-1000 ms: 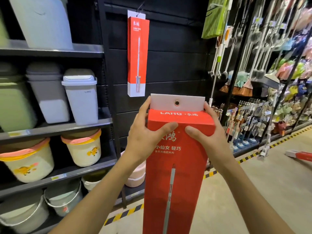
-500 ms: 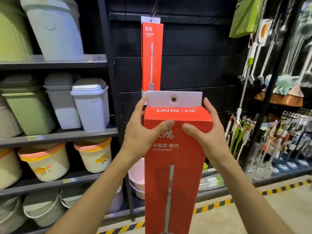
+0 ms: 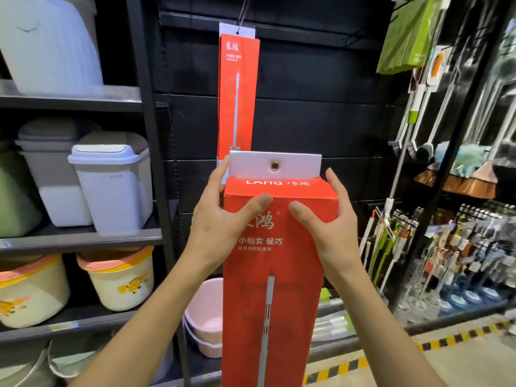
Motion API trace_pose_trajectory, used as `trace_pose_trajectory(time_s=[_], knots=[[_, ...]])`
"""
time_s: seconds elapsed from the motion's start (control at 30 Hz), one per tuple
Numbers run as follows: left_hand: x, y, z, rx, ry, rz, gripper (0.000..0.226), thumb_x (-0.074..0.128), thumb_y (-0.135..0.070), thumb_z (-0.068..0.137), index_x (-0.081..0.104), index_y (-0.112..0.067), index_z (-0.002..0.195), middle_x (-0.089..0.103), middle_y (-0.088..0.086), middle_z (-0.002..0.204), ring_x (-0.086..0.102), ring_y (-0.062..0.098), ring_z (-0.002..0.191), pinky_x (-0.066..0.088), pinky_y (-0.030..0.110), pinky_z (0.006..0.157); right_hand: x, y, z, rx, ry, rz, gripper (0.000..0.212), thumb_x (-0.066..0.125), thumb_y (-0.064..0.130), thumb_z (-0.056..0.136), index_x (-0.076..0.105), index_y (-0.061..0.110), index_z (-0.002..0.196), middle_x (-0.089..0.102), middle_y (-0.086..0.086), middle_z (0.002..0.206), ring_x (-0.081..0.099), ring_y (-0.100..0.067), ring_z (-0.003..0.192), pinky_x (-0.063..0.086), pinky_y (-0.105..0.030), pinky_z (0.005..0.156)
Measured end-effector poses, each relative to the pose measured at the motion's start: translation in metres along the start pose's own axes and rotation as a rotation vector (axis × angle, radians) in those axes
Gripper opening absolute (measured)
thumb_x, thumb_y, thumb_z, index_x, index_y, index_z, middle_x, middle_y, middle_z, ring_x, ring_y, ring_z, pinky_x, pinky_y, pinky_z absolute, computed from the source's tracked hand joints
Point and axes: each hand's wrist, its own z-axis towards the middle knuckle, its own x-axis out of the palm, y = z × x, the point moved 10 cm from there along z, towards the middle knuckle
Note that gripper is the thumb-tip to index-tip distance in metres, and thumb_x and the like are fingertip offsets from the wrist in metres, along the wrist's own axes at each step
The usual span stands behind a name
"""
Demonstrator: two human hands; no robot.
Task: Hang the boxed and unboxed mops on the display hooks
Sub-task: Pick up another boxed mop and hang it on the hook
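I hold a tall red mop box (image 3: 275, 275) upright in front of me. My left hand (image 3: 220, 219) grips its top left side and my right hand (image 3: 326, 222) grips its top right, thumbs on the front face. A white hang tab with a metal eyelet (image 3: 275, 165) sticks up from the box top. Behind it, a second red mop box (image 3: 238, 93) hangs from a display hook (image 3: 243, 9) on the black slat wall. Unboxed mops and brooms (image 3: 418, 107) hang at the right.
Grey shelves (image 3: 83, 238) on the left carry white bins and cream buckets. Pink basins (image 3: 203, 317) sit low behind the held box. A rack of small brushes (image 3: 460, 247) stands at the right. Yellow-black tape (image 3: 349, 367) marks the floor edge.
The view has swung left and closer to the black wall. The hanging box now sits directly above the held box. Both hands keep the same grip.
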Motion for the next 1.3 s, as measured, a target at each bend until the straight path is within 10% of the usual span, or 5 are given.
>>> trace_pose_trajectory(time_s=[0.5,0.87,1.3], knots=[[-0.003,0.085,0.13,0.118,-0.032,-0.109,0.1,0.073,-0.066,0.073,0.034,-0.036,0.159,0.064,-0.024,0.136,0.064,-0.004,0.12,0.054,0.015,0.095,0.055,-0.051,0.143,-0.064,-0.029,-0.072,0.107,0.086,0.039,0.063,0.035,0.031,0.157,0.061,0.016,0.126,0.069,0.005,0.105,0.06,-0.02,0.079],[0.01,0.103,0.232,0.15,-0.133,-0.203,0.081,0.081,-0.06,0.071,0.052,-0.041,0.144,0.072,-0.018,0.124,0.071,0.008,0.115,0.056,0.048,0.102,0.071,-0.065,0.244,-0.131,-0.016,0.005,0.098,0.084,0.036,0.063,0.043,0.024,0.152,0.068,0.012,0.119,0.072,0.002,0.1,0.057,-0.017,0.078],[0.042,0.108,0.359,0.235,-0.24,-0.093,0.081,0.083,-0.059,0.067,0.056,-0.039,0.141,0.076,-0.014,0.116,0.074,0.01,0.107,0.059,0.045,0.097,0.083,-0.098,0.402,-0.243,0.176,0.158,0.067,0.082,0.037,0.073,0.057,0.031,0.134,0.076,0.013,0.115,0.074,-0.012,0.106,0.061,-0.039,0.092]])
